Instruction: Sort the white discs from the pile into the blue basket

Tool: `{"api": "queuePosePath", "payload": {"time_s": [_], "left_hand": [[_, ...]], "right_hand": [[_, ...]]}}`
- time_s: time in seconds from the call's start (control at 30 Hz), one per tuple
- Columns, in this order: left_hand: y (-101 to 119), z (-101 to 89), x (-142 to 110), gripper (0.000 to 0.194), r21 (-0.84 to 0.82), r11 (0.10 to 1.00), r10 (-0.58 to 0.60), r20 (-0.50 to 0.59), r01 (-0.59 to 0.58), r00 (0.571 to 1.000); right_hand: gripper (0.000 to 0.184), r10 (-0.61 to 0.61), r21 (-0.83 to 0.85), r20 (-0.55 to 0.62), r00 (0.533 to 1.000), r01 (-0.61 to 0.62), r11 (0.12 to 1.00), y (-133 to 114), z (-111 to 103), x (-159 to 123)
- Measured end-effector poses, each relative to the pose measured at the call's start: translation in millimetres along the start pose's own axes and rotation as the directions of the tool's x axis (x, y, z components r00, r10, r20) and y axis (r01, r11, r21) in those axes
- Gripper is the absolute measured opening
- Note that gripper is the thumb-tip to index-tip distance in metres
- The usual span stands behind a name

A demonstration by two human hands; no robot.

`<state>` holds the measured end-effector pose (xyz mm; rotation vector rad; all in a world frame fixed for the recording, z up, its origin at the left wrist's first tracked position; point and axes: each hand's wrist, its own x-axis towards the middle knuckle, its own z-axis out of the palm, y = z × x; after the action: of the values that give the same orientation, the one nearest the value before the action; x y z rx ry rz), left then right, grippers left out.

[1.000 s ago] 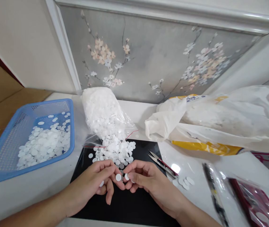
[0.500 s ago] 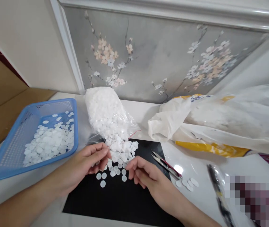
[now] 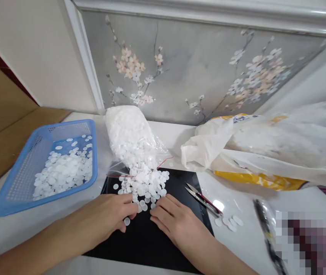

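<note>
A heap of small white round discs [image 3: 147, 181] lies on a black mat [image 3: 151, 250], spilling from the mouth of a clear zip bag [image 3: 130, 130] with red seal lines. My left hand [image 3: 113, 214] is palm down at the near left of the heap. Its fingers are bent, with the thumb apart from them, and a single disc [image 3: 126, 221] lies beside the thumb. At the near right of the heap is my right hand [image 3: 174, 219], fingers curled together against the mat by the nearest discs. Whatever its fingertips hold is hidden.
On the left stands a blue basket [image 3: 96, 152] with many discs inside. Thread snips [image 3: 204, 200] lie right of the heap, near several loose discs [image 3: 233, 222]. Behind them is a large white and yellow plastic bag [image 3: 266, 152]. A patterned panel [image 3: 180, 76] closes off the back.
Both hands have come down toward the mat, the left turning palm down and moving nearer me. Discs at the near left edge of the heap have shifted, and the view has moved slightly.
</note>
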<state>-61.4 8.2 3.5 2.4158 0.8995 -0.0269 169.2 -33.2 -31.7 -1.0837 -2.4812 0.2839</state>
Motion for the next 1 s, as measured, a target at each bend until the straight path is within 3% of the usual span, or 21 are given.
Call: {"api": "queuePosePath", "payload": {"time_s": [0.13,0.27,0.33,0.4,0.47,0.53,0.6,0.67,0.73,0.77,0.83,1.0], "left_hand": [[-5.7,5.4,5.9,0.024,0.091,0.993,0.076,0.006,-0.077,0.997],[-4.0,7.3,6.4,0.016,0.174,0.972,0.169,-0.056,-0.157,0.984],[1.6,5.5,6.5,0.017,0.033,0.997,0.075,-0.144,-0.071,0.987],[9.4,2.8,7.9,0.013,-0.255,0.961,-0.150,-0.147,0.109,0.978],[16.4,1.5,10.7,0.015,-0.538,0.815,-0.312,-0.093,0.216,0.945],[20.2,3.2,14.1,0.019,-0.738,0.628,-0.377,-0.014,0.245,0.926],[20.8,7.0,17.1,0.020,-0.838,0.488,-0.387,0.042,0.243,0.921],[20.4,10.7,19.1,0.020,-0.870,0.431,-0.371,0.071,0.239,0.926],[21.1,12.9,20.2,0.023,-0.882,0.400,-0.345,0.106,0.248,0.933],[22.2,13.5,20.6,0.024,-0.893,0.372,-0.333,0.125,0.252,0.935],[25.2,14.3,21.4,0.028,-0.926,0.288,-0.318,0.146,0.242,0.937],[31.2,18.5,23.4,0.035,-0.974,0.149,-0.283,0.124,0.172,0.951]], "right_hand": [[0.009,0.012,0.009,0.014,1.000,-0.012,1.000,4.0,-7.7,-1.5],[0.017,-0.091,-0.061,0.005,0.996,0.091,0.994,4.2,-13.9,-2.7],[0.017,-0.117,-0.090,0.002,0.993,0.117,0.989,3.5,-14.0,-3.0],[0.018,-0.130,-0.083,0.000,0.991,0.130,0.988,3.4,-11.2,-2.8],[0.019,-0.095,-0.018,-0.054,0.994,0.095,0.995,3.9,-6.3,-1.8],[0.021,0.050,0.146,-0.126,0.991,-0.032,0.989,4.1,-2.4,0.5],[0.017,0.304,0.387,-0.090,0.948,-0.248,0.888,2.9,-2.1,4.2],[0.009,0.524,0.583,0.098,0.846,-0.476,0.658,0.5,-6.1,8.3],[0.009,0.613,0.673,0.278,0.739,-0.605,0.425,-1.9,-12.1,11.7],[0.011,0.622,0.695,0.333,0.709,-0.630,0.346,-2.8,-15.0,13.0],[0.012,0.619,0.726,0.370,0.693,-0.631,0.273,-3.5,-19.3,14.4],[0.013,0.611,0.746,0.389,0.690,-0.625,0.230,-3.6,-21.7,15.5]]}}
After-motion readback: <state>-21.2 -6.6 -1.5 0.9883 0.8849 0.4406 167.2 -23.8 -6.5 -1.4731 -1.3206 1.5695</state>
